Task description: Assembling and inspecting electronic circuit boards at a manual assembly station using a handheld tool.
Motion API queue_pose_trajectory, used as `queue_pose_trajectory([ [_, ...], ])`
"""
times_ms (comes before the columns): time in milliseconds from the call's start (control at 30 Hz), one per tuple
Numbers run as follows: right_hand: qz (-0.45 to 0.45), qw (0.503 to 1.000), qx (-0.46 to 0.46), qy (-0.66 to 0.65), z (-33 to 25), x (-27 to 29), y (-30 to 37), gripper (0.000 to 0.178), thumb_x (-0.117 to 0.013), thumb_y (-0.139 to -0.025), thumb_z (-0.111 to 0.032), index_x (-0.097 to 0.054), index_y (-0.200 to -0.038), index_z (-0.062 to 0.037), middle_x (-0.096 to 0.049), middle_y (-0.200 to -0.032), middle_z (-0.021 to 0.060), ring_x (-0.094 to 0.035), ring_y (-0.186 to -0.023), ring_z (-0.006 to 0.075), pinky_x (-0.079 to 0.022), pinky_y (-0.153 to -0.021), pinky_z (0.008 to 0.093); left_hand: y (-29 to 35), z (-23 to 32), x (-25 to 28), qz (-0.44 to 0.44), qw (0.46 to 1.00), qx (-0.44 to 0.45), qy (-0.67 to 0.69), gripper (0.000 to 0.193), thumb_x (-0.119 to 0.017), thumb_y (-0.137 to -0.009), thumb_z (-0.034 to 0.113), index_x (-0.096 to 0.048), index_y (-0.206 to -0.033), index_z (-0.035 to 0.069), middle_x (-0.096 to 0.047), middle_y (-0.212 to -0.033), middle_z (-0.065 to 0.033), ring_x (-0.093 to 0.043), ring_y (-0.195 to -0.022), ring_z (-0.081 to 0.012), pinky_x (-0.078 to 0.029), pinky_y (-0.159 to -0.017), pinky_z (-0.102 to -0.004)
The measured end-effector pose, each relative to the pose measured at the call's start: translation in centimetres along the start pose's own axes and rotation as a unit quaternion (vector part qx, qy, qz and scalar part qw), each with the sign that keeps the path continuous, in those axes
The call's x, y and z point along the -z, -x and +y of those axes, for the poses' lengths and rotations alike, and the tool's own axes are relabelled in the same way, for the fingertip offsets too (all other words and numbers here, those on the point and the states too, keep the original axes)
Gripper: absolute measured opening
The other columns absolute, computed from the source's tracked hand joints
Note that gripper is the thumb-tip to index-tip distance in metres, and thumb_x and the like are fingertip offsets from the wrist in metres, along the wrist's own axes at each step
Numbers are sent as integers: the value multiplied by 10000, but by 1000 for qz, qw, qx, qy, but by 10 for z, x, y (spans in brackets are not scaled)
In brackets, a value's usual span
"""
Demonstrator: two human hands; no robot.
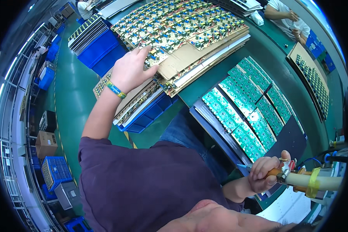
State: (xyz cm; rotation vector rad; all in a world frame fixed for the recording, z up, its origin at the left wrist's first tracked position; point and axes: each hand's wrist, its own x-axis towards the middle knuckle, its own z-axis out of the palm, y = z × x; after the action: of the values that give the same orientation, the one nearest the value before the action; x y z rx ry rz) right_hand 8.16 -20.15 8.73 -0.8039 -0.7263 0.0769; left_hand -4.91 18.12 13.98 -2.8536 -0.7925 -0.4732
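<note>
My left hand [133,69], with a coloured wristband, reaches over a stack of circuit boards at the far side. Its thumb and fingers are spread beside a small circuit board [156,58] at the edge of a cardboard sheet [181,63]; whether the fingertips touch it I cannot tell. Rows of populated boards [174,25] cover the rest of that sheet. At the lower right, my right hand [263,172] is closed around a dispensing gun [275,173] with an orange body and a blue tapered tip. A thick beige tube [317,181] wrapped in yellow tape joins its back.
Green circuit board panels [239,102] lie on a dark tray on the green workbench [199,83]. Blue bins [100,50] bearing stacked boards stand at left. Another board sheet [311,83] is at right, near a co-worker [288,19]. Boxes and crates [56,172] line the aisle.
</note>
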Motion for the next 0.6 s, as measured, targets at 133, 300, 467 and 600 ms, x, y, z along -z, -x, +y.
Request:
queue_pose_trajectory([
  [133, 10, 1000, -1, 5, -1, 3, 2, 737, -707, -828, -337, -310, -1302, 65, -467, -544, 15, -421, -377, 92, -364, -323, 204, -3, 7, 3, 6, 1000, -4, 3, 577, -612, -795, 435, -511, -1205, 41, -634, -1000, -168, -629, -903, -321, -523, -763, -411],
  [300, 15, 1000, -1, 5, -2, 6, 2, 737, -710, -825, -337, -313, -1298, 65, -465, -543, 13, -419, -375, 92, -362, -324, 206, -5, 12, 5, -18, 1000, 12, -11, 579, -620, -795, 444, -507, -1199, 45, -633, -1007, -165, -624, -920, -323, -520, -771, -412],
  [467, 19, 1000, 0, 15, -2, 6, 1, 736, -709, -824, -345, -315, -1295, 61, -466, -543, 10, -420, -377, 91, -364, -330, 204, -5, 6, -4, 20, 1000, -17, -10, 562, -626, -800, 426, -510, -1198, 46, -631, -999, -160, -620, -920, -317, -519, -767, -409],
  [600, 13, 1000, -3, 10, -1, 5, -1, 735, -709, -824, -343, -314, -1293, 62, -468, -544, 10, -420, -378, 89, -364, -331, 202, -4, 4, -5, 47, 998, -33, 2, 544, -648, -796, 386, -513, -1202, 49, -631, -992, -153, -620, -908, -315, -514, -772, -401],
])
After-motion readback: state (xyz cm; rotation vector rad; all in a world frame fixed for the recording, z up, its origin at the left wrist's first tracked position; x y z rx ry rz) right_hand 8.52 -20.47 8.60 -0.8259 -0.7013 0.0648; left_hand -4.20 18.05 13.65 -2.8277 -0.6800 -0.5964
